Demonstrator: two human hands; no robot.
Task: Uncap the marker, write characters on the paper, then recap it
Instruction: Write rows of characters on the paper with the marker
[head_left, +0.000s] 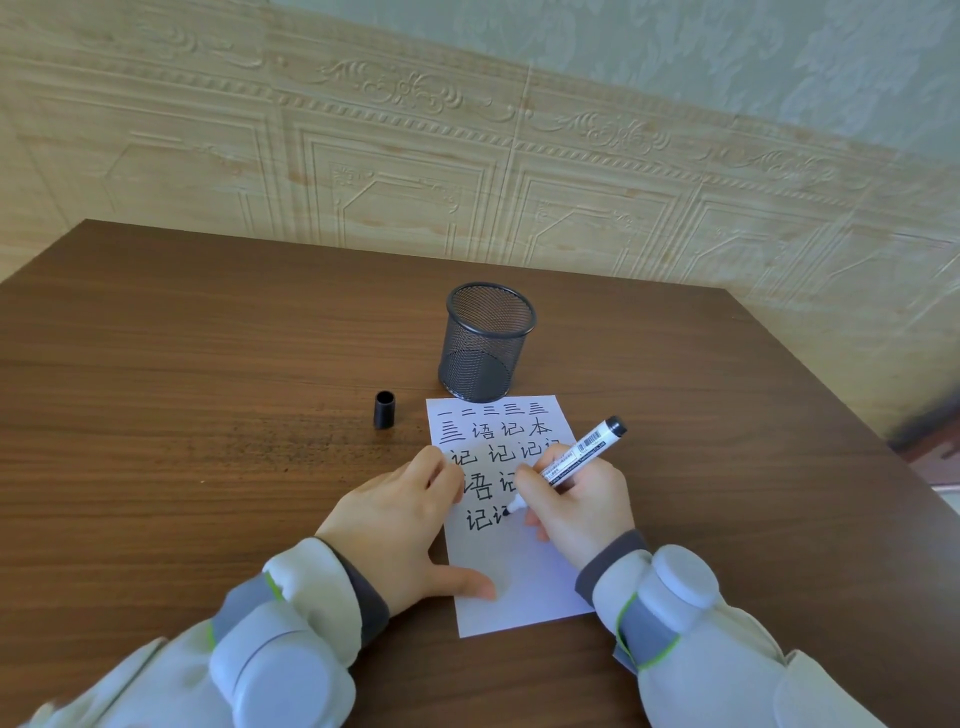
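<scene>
Soft, even daylight; faint shadows beneath the hands; wide-angle bowing at edges; sleeves in foreground blurred.

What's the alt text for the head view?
A right hand writes with an uncapped marker on a sheet of paper full of black characters, while the left hand presses it flat on a wooden table. The black cap stands left of the sheet, a mesh pen cup behind it.

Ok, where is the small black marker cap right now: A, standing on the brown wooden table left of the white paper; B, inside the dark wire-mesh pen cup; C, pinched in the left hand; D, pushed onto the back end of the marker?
A: the small black marker cap stands upright on the brown wooden table, left of the white paper and apart from it.
</scene>
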